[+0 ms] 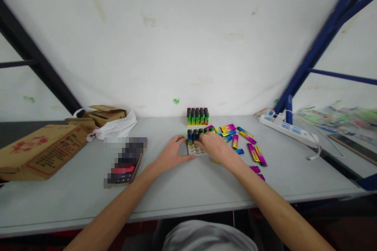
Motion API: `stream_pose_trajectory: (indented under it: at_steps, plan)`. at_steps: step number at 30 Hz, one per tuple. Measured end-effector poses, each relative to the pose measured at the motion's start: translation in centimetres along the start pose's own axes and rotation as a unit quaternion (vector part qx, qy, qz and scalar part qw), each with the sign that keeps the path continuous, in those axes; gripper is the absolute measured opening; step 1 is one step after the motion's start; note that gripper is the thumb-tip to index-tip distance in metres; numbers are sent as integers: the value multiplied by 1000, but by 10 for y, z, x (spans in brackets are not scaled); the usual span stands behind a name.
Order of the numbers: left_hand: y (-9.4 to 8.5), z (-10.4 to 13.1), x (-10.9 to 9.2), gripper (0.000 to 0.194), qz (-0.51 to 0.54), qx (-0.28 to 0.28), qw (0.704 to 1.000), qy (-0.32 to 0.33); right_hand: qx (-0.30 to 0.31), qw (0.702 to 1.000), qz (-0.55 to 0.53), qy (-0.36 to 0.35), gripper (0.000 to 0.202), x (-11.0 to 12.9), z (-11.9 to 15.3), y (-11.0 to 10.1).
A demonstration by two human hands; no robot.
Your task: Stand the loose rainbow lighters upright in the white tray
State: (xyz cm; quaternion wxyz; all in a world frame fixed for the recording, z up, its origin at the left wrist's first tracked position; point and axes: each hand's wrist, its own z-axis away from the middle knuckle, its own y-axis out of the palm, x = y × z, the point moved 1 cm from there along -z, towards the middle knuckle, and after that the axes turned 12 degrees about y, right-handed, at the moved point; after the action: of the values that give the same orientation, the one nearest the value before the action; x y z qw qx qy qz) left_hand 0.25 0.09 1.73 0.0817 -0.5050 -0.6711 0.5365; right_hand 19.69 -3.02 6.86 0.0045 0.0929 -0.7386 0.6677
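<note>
I have the left hand (171, 157) spread wide at the near-left corner of the holed tray (193, 150), probably to steady it. The right hand (216, 147) bends narrowly over the tray's upright lighters (190, 137), its grip hidden; loose lighters (235, 141) lie just beyond and right of it, seemingly for easy reach.

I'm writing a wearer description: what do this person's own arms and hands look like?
The left hand and right hand are gloveless; both forearms are sleeveless, with no watch or bracelet visible. Some fingers are hidden, so rings can't be ruled out.
</note>
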Motion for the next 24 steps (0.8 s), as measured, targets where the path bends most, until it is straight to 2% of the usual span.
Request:
stream_pose_trajectory:
  at_steps: [3, 6, 9, 11, 15, 18, 21, 24]
  plan:
    - [0, 0, 0, 71, -5, 9, 1000, -4, -6, 997, -73, -37, 28, -31, 1, -14]
    - [0, 0, 0, 70, -5, 12, 1000, -5, -42, 994, -95, -39, 21, -89, -4, -26]
    - [-1, -1, -1, 70, -1, 15, 1000, -11, -33, 997, -59, -23, 20, -144, -14, -23]
    - [-2, -2, -1, 70, -1, 19, 1000, -13, -7, 999, -39, -22, 23, -168, -20, -14]
    - [-2, -1, 0, 69, 1, 18, 1000, -8, 29, 998, -25, -48, 30, -180, -30, 4]
    - [-2, 0, 1, 70, -3, 18, 1000, -9, 27, 997, -45, -54, 30, -180, -32, 4]
    - [-2, 0, 1, 73, -6, 23, 1000, -11, -10, 993, -117, -34, 34, -177, -25, -5]
    - [-2, 0, 1, 72, -7, 26, 1000, -9, -63, 969, -238, -3, 42, -169, -13, -16]
